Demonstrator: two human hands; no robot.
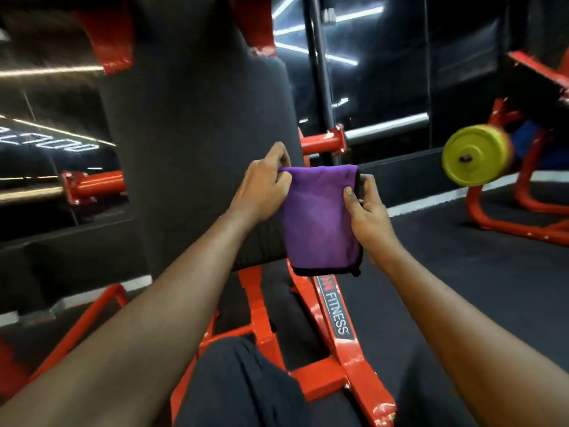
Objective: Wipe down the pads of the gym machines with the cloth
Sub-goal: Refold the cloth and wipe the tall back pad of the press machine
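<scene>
Cloth [320, 217], purple, black-edged, folded, hangs pinched by left hand [264, 189] and right hand [368, 211].

The purple cloth [320, 217] is looking soft and matt, a fine napped fabric with a black stitched hem. The tall back pad [197, 143] is showing matt dark grey upholstery, faintly grained, with stitched ribs across its lower part. The machine frame [332, 322] is gleaming in glossy red painted metal, chipped at some edges and carrying a smooth dark label. The bar [388, 128] to the right is shining like bare polished steel. The yellow weight plate [474, 155] is looking smooth, semi-glossy. The floor [462, 272] is appearing matt black, finely textured
</scene>
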